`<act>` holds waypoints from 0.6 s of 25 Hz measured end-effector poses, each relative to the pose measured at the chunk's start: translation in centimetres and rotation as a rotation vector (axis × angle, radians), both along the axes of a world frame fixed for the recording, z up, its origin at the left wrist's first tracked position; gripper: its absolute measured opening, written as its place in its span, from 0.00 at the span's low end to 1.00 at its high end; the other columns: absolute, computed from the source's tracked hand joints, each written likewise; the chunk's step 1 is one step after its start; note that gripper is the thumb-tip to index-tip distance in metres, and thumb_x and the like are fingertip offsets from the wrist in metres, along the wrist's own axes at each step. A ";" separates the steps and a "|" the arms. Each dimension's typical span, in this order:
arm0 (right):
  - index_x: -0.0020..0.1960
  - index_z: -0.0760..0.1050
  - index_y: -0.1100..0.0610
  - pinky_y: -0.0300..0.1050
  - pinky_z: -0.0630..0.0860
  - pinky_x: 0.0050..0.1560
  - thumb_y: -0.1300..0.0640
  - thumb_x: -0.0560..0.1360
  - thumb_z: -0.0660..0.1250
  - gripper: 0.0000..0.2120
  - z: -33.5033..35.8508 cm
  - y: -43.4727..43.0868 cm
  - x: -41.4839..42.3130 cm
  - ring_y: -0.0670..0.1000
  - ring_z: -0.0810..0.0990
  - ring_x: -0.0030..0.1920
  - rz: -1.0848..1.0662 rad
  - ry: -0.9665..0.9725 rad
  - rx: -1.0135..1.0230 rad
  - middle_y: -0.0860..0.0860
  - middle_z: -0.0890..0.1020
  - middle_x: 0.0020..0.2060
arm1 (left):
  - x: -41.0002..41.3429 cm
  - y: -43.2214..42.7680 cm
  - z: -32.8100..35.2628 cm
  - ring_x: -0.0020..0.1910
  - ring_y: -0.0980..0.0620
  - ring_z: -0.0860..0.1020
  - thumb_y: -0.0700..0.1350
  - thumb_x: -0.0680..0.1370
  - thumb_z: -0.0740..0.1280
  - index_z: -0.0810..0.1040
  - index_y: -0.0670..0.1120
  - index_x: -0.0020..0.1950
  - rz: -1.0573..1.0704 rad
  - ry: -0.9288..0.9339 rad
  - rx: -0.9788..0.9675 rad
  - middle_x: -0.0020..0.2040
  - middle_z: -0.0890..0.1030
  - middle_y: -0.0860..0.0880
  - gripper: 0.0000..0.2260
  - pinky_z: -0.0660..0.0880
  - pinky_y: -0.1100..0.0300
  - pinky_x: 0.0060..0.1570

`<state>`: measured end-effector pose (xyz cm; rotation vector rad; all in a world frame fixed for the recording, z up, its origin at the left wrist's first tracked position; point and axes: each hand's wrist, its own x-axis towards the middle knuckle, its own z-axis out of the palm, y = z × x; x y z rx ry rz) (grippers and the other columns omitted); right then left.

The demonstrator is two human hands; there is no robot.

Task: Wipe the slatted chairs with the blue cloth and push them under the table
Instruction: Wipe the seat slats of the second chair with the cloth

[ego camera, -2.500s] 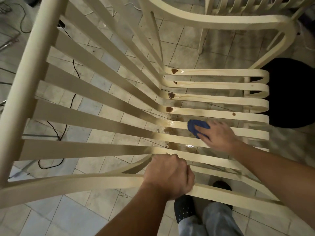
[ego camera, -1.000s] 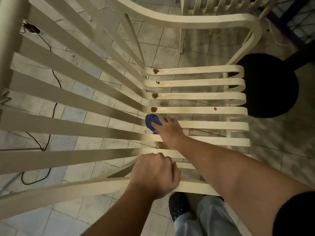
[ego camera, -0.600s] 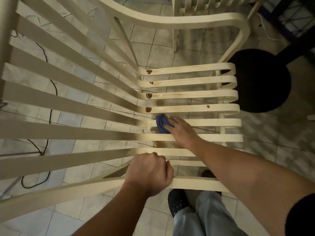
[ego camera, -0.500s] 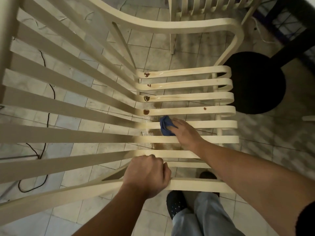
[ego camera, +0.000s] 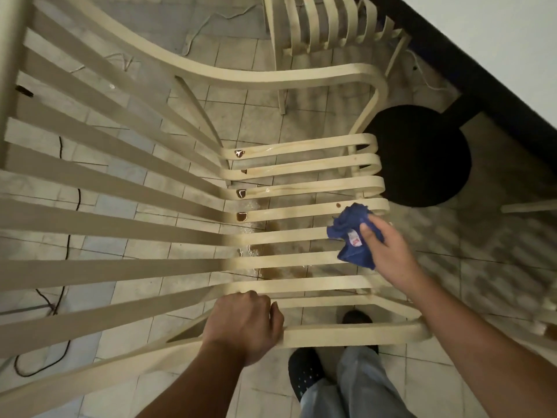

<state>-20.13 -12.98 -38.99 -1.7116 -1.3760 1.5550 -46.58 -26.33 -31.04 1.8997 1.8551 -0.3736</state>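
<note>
Mid-wipe on the seat of the near slatted chair (ego camera: 286,235).
My right hand (ego camera: 388,254) pinches the bunched blue cloth (ego camera: 351,236) over the front slats, and my left hand (ego camera: 241,324) is curled round the armrest (ego camera: 346,334). Next, I judge, the brown puddles (ego camera: 241,216) at the seat's back need wiping. A black round base (ego camera: 422,155) under the table (ego camera: 497,31) stands close ahead.

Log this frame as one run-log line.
phase: wiping chair | left hand: grips armrest | right hand: holds blue cloth over seat front | brown spots: on slat bends
</note>
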 end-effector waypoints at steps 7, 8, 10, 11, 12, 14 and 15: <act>0.63 0.74 0.53 0.33 0.70 0.59 0.55 0.83 0.64 0.09 1.1 2.5 1.2 0.37 0.74 0.52 -0.313 -0.309 0.422 0.50 0.70 0.60 | 0.1 0.0 -0.1 0.36 0.48 0.76 0.60 0.76 0.39 0.71 0.51 0.39 -0.013 0.044 -0.040 0.40 0.81 0.49 0.25 0.70 0.54 0.39; 0.64 0.73 0.57 0.32 0.69 0.58 0.54 0.83 0.64 0.11 0.1 2.7 1.2 0.39 0.73 0.53 -0.274 -0.395 0.477 0.52 0.69 0.61 | 0.2 0.0 -0.1 0.35 0.49 0.74 0.60 0.76 0.38 0.70 0.51 0.39 -0.012 0.046 -0.042 0.40 0.80 0.49 0.25 0.68 0.54 0.38; 0.68 0.71 0.58 0.39 0.69 0.59 0.51 0.84 0.62 0.16 -2.5 3.5 1.1 0.49 0.73 0.59 -0.094 -0.528 0.423 0.57 0.69 0.64 | 0.1 0.1 -0.2 0.34 0.50 0.71 0.60 0.75 0.37 0.70 0.51 0.39 -0.006 0.049 -0.044 0.39 0.80 0.49 0.25 0.67 0.55 0.38; 0.70 0.70 0.56 0.45 0.70 0.59 0.48 0.84 0.59 0.19 -3.8 4.0 1.2 0.54 0.73 0.60 0.040 -0.589 0.319 0.59 0.70 0.65 | 0.1 0.0 -0.3 0.34 0.49 0.71 0.60 0.75 0.37 0.70 0.51 0.39 -0.006 0.052 -0.044 0.40 0.80 0.50 0.25 0.67 0.55 0.38; 0.72 0.69 0.54 0.50 0.72 0.60 0.44 0.85 0.54 0.21 -4.9 4.4 1.2 0.58 0.73 0.62 0.190 -0.678 0.223 0.60 0.71 0.65 | 0.1 0.0 -0.3 0.34 0.49 0.71 0.60 0.75 0.37 0.70 0.51 0.39 -0.008 0.057 -0.042 0.40 0.80 0.50 0.25 0.68 0.55 0.37; 0.71 0.69 0.53 0.56 0.75 0.58 0.41 0.83 0.45 0.26 -5.9 5.4 1.5 0.58 0.73 0.59 0.424 -0.877 0.184 0.59 0.74 0.62 | 0.1 0.0 -0.3 0.34 0.49 0.71 0.60 0.76 0.37 0.71 0.52 0.40 -0.009 0.064 -0.037 0.40 0.80 0.50 0.25 0.70 0.55 0.38; 0.69 0.71 0.52 0.56 0.75 0.57 0.41 0.82 0.45 0.26 -5.9 5.9 1.6 0.57 0.73 0.57 0.485 -0.965 0.234 0.58 0.75 0.59 | 0.0 0.0 -0.3 0.34 0.49 0.72 0.60 0.76 0.38 0.71 0.51 0.40 -0.008 0.067 -0.035 0.40 0.80 0.50 0.25 0.70 0.55 0.38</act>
